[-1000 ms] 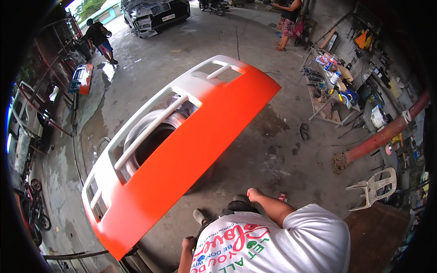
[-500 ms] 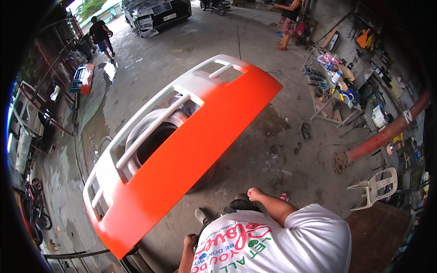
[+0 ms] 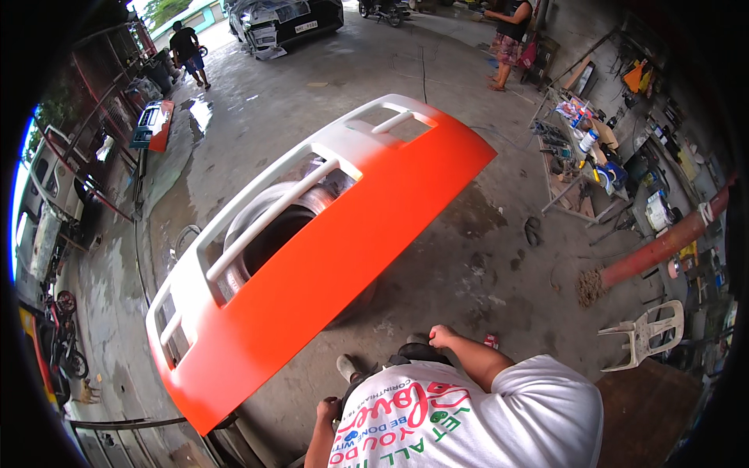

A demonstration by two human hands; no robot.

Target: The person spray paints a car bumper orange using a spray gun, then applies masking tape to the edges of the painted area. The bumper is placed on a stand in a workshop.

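Note:
A long vehicle front panel [image 3: 335, 257] with slotted openings lies slantwise before me. Its near side is bright orange-red, fading to white along the barred far side. Through the openings show a tyre [image 3: 281, 234] and a pale round rim under it. My right hand [image 3: 442, 337] is closed, close to my body by dark cloth, apart from the panel's near edge. Low beside my white shirt [image 3: 476, 405], my left hand [image 3: 329, 408] is curled closed too. Whatever either hand may hold is hidden. Neither hand touches the panel.
At right stand a cluttered tool stand [image 3: 577, 156], a slanting red post [image 3: 655, 253] and a white plastic chair [image 3: 647, 335]. Another orange panel [image 3: 154, 125] leans far left. Two people are farther off, near a partly covered car [image 3: 289, 27]. Sandals [image 3: 532, 231] lie on the floor.
The view has shifted slightly, so most of the scene sits a little farther right. The person at far left has walked a bit farther away. My hands stay nearly where they were.

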